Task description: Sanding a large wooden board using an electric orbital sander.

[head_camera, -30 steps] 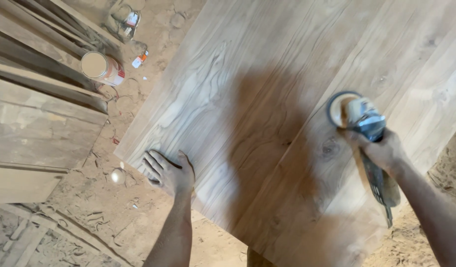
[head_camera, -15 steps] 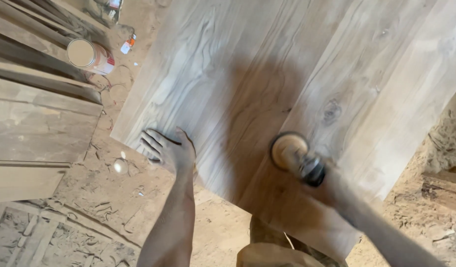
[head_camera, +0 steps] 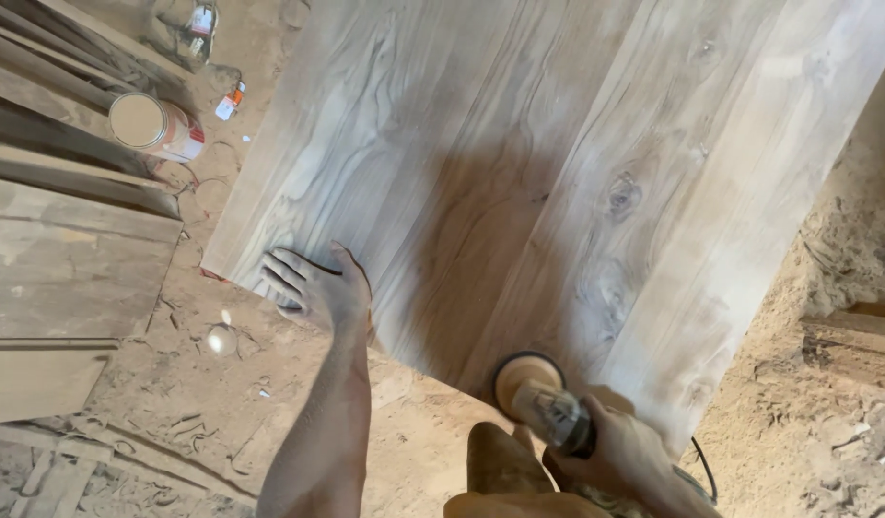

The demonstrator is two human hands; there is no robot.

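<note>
Right hand (head_camera: pixel 623 451) grips a grey disc sander (head_camera: pixel 543 395) at the large pale wooden panel's (head_camera: pixel 558 163) near edge; left hand (head_camera: pixel 313 286) lies flat, fingers spread, on its corner.

Pale tan panel (head_camera: pixel 519 163), dark swirling grain; white-red can (head_camera: pixel 155 127)

Broad pale wooden panel (head_camera: pixel 558 173) — glued boards, knotty grain — lies flat; round disc sander (head_camera: pixel 536 393) rests at its near edge.

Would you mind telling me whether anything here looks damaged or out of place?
Nothing looks damaged. The wooden panel shows only knots and grain. A can lies tipped on the dusty floor beside stacked boards.
</note>
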